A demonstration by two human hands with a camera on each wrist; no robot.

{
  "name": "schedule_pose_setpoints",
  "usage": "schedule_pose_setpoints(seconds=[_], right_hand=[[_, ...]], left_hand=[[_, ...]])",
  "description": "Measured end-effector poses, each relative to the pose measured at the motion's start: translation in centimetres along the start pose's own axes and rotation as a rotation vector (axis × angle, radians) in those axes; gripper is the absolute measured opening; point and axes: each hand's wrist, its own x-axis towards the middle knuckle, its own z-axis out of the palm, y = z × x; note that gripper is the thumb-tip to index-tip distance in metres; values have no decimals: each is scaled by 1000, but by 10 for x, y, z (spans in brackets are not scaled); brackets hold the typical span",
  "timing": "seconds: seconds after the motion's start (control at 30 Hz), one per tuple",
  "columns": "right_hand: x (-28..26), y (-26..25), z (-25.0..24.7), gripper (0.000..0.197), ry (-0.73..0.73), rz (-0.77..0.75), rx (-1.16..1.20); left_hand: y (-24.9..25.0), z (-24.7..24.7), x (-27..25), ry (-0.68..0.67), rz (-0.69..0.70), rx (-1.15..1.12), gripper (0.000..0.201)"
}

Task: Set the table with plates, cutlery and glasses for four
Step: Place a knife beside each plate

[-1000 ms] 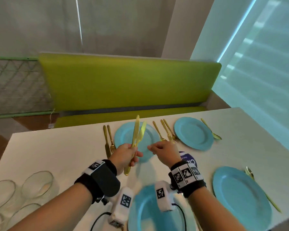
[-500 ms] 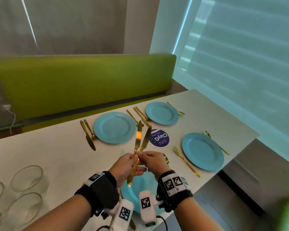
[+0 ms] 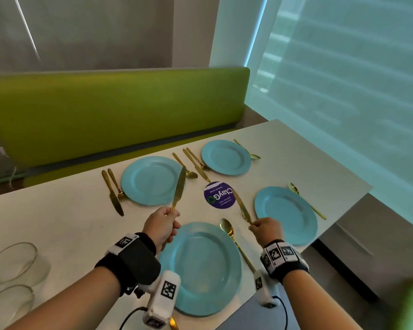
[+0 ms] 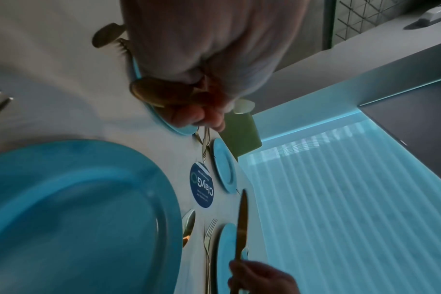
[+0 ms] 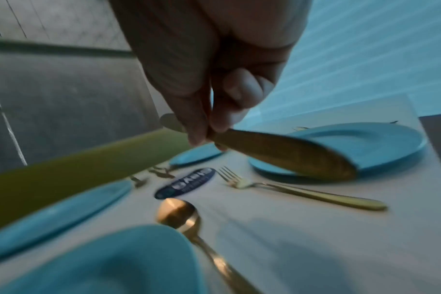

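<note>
The left hand (image 3: 161,226) is holding one gold knife (image 3: 178,189) by its handle in a closed grip, blade pointing up and away over the far left plate (image 3: 150,179), while the right hand (image 3: 267,231) is pinching a second knife (image 3: 241,206) at the handle end, its blade slanting away from that grip and hanging above the fork (image 5: 297,191) that is lying just beside the right plate (image 3: 285,215). Four blue plates are already sitting on the counter (image 3: 57,225): the near plate (image 3: 200,267) is lying between the two grips, and the far right plate (image 3: 225,157) is lying well beyond the right one. Both far places are looking complete for cutlery, each showing a knife, fork and spoon. The right place is showing a fork and a spoon (image 3: 293,188) but no knife, so the right grip's knife is probably heading there. The near place is showing a spoon (image 3: 227,228) just inside the right grip; a gold tip is peeking out below the left wrist, though what it is cannot be told. The glasses (image 3: 14,263) are still standing grouped well outside the left grip, none yet set at a place, so by my reading two knives and all the glasses are remaining.
</note>
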Motion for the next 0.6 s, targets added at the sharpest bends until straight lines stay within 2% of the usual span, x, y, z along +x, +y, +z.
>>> schedule_pose_setpoints(seconds=[0.13,0.3,0.47,0.6], right_hand=[[15,22,20,27,-33,46,-214],[27,28,37,33,-119,84,-221],[34,30,42,28,-116,96,-247],[36,31,43,29,-77,116,-160]], left_hand=[[-3,11,11,-26,-31,4,18],[-8,18,21,-27,-58,0,20],[-7,21,28,2,-72,-11,20],[-4,23,30,7,-64,-4,20]])
